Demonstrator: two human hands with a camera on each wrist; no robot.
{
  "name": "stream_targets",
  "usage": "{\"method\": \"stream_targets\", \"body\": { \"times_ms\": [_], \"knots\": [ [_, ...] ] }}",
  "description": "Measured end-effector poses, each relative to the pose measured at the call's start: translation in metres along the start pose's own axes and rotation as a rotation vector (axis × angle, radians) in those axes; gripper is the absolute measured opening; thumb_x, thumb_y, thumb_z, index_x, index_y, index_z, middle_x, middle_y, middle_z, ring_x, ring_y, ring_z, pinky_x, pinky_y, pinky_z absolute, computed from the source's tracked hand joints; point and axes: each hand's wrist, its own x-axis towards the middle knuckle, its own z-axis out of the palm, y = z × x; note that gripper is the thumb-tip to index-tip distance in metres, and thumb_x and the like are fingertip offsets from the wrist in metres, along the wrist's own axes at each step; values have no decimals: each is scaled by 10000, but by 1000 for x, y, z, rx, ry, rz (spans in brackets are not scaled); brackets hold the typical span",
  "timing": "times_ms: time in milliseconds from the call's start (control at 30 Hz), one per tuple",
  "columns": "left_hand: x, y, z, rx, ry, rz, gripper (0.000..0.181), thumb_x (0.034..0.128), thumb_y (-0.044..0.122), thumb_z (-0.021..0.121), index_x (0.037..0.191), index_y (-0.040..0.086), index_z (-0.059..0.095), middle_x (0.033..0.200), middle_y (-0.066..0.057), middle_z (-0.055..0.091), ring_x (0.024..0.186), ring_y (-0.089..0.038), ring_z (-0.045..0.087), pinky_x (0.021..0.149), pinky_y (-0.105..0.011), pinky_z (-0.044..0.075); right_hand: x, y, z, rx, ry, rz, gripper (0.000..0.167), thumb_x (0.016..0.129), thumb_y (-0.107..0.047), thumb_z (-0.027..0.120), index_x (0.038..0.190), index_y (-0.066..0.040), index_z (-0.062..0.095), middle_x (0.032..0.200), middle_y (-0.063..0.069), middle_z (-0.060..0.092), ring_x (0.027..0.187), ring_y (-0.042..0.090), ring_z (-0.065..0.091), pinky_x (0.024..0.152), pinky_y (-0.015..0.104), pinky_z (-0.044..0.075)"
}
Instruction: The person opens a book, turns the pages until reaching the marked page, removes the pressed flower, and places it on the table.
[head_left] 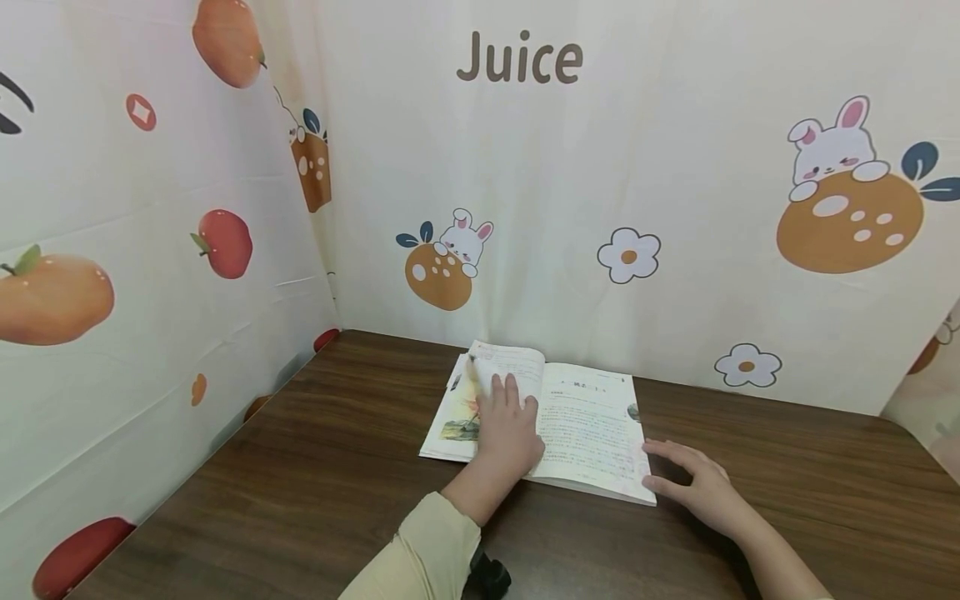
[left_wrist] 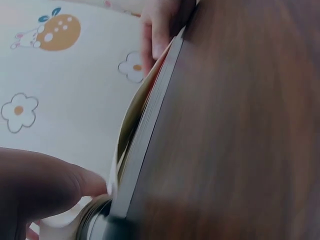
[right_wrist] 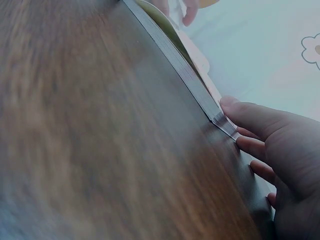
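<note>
An open book (head_left: 588, 433) lies on the brown wooden table. A colour picture fills part of its left page, and printed text covers the right page. My left hand (head_left: 508, 429) rests on the left page beside the spine, fingers stretched out and pointing away from me. At the book's right edge, my right hand (head_left: 701, 492) touches with thumb and fingertips, its fingers loosely bent. In the right wrist view, the thumb of the right hand (right_wrist: 295, 155) meets the page corner while other fingers lie along the side. Raised pages arch above the page block (left_wrist: 145, 145) in the left wrist view.
A white curtain (head_left: 547, 167) printed with rabbits, fruit, flowers and "Juice" hangs behind the table (head_left: 315, 467). Another printed curtain (head_left: 165, 192) runs along the left side. A dark device (head_left: 489, 575) sits at the left wrist.
</note>
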Motion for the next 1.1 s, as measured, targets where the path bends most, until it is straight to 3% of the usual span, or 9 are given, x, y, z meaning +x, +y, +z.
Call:
{"method": "stream_targets", "body": {
  "times_ms": [233, 400, 567, 700, 867, 1000, 1100],
  "knots": [
    [1, -4, 0, 96, -8, 57, 515, 844, 517, 523, 1253, 206, 567, 1508, -111, 228, 1400, -301, 50, 998, -657, -39, 0, 1, 1, 1, 1, -1, 576, 796, -446, 680, 1260, -124, 568, 1334, 210, 469, 1259, 459, 276, 886, 702, 112],
    [0, -4, 0, 100, -79, 66, 526, 891, 519, 457, 1233, 140, 585, 1402, -113, 427, 1384, -303, 161, 983, -649, -113, 0, 1, 1, 0, 1, -2, 567, 799, -448, 676, 1256, -131, 569, 1334, 195, 475, 1260, 456, 276, 884, 704, 113],
    [0, -4, 1, 48, -131, 58, 555, 912, 502, 430, 1239, 81, 582, 1214, -135, 592, 1252, -317, 426, 993, -668, -26, 0, 2, 1, -1, 1, 0, 569, 796, -453, 677, 1254, -132, 571, 1335, 189, 477, 1261, 453, 277, 885, 700, 114],
    [1, -3, 2, -15, -178, 58, 505, 931, 460, 415, 1325, 161, 519, 1185, -144, 603, 1133, -303, 536, 995, -645, 160, 0, 2, 0, -3, 1, 9, 581, 791, -460, 680, 1257, -131, 569, 1338, 195, 471, 1261, 453, 274, 884, 694, 122],
    [2, -2, 3, -50, -221, 58, 464, 948, 412, 387, 1386, 272, 445, 1201, -137, 590, 1094, -305, 547, 963, -578, 291, 0, 2, -1, -1, 3, 7, 575, 792, -453, 682, 1251, -126, 571, 1335, 192, 476, 1261, 460, 276, 883, 704, 114],
    [2, -3, 4, -73, -236, 45, 461, 948, 418, 384, 1371, 255, 469, 1236, -125, 555, 1143, -288, 484, 944, -519, 324, 0, 1, 0, 2, 1, 0, 560, 792, -449, 683, 1240, -129, 577, 1332, 179, 484, 1261, 463, 281, 878, 714, 118],
    [2, -4, 4, -80, -210, 108, 455, 959, 377, 392, 1345, 162, 501, 1330, -90, 478, 1240, -244, 390, 954, -458, 334, 0, 1, 0, 1, -2, -3, 555, 792, -452, 683, 1235, -133, 580, 1332, 172, 487, 1264, 457, 283, 879, 709, 132]
  ]
}}
